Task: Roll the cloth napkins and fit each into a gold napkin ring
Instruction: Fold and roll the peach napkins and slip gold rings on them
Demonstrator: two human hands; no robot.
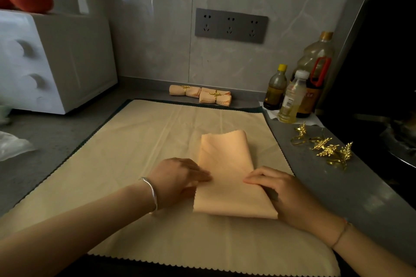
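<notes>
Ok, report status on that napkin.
Left hand and right hand on folded napkin, not yet rolled. Gold rings loose at right. Nothing blocking them.

The rear rolled napkin [222, 92] is partly hidden behind the front roll [206, 99]. The bottle label [288, 101] is unreadable. The white appliance [56, 58] is cut off at left.

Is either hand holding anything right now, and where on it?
The folded napkin: the left hand presses flat fingers on its left edge, the right hand rests fingertips on its right edge; a pinch there cannot be told.
</notes>
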